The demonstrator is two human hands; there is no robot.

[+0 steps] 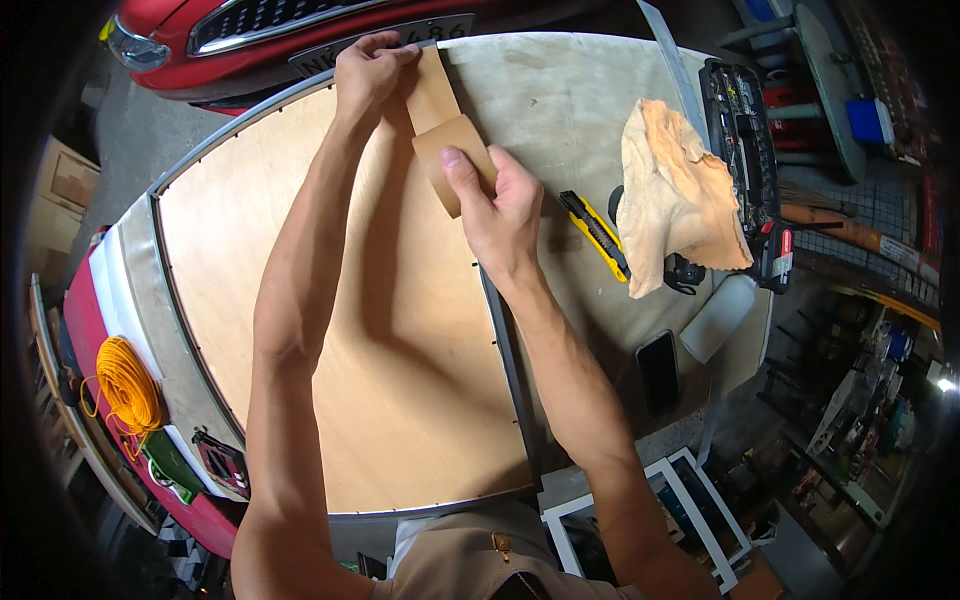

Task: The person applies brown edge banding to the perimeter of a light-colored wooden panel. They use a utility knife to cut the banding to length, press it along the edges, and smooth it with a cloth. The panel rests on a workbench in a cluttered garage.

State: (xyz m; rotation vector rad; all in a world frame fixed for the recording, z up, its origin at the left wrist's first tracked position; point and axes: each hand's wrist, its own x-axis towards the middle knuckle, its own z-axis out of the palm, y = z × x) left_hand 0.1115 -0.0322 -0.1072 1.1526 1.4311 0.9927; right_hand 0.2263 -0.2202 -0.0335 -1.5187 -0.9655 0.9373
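Note:
My right hand (500, 212) grips a wide roll of brown packing tape (434, 172), thumb across its side. From the roll an unwound strip of tape (432, 90) runs to the far edge of a framed plywood panel (430, 400). At that far corner my left hand (372, 68) pinches the strip's end between thumb and fingers. The strip lies along the panel's right side, by the dark frame edge. Right of my right hand, a yellow and black utility knife (597, 235) rests on the worn table (560, 110).
An orange cloth (675, 200) lies beside a black tool case (735, 140). Nearer me are a phone (657, 372) and a white bottle (720, 318). Coiled orange cord (130, 388) sits at the left. A red car (165, 60) stands beyond the table; a white frame (650, 520) is near my right.

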